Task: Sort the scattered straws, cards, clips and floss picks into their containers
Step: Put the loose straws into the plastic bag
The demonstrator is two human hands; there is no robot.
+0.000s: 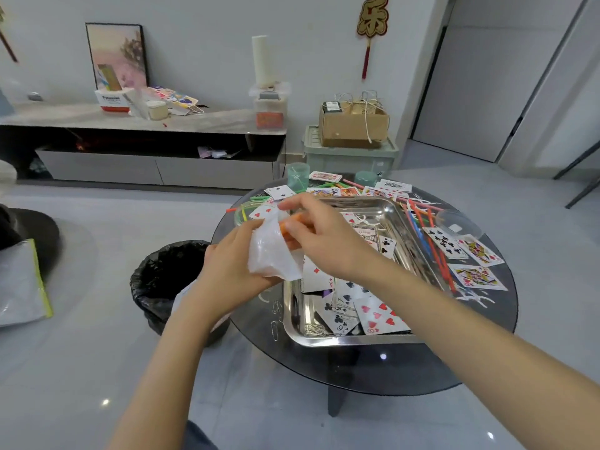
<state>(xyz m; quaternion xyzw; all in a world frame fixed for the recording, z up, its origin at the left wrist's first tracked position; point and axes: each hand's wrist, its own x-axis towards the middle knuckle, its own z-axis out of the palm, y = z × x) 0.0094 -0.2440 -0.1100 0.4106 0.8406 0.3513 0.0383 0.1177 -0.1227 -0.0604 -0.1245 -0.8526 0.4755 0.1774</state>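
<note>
My left hand (232, 264) grips a clear plastic bag (272, 251) above the table's left edge. My right hand (319, 237) pinches orange straws (293, 222) at the bag's mouth. A steel tray (386, 209) on the round dark glass table (389, 371) holds playing cards (376, 315) and paper clips. Coloured straws (425, 235) lie along the tray's right side. More cards (475, 276) and white floss picks (474, 298) are scattered on the table's right part. Loose paper clips (275, 319) lie left of the tray.
Two green cups (298, 175) stand at the table's far edge, and a clear round container (457, 224) sits at the right. A bin with a black liner (168, 280) stands on the floor left of the table. A storage crate with a cardboard box (352, 126) is behind.
</note>
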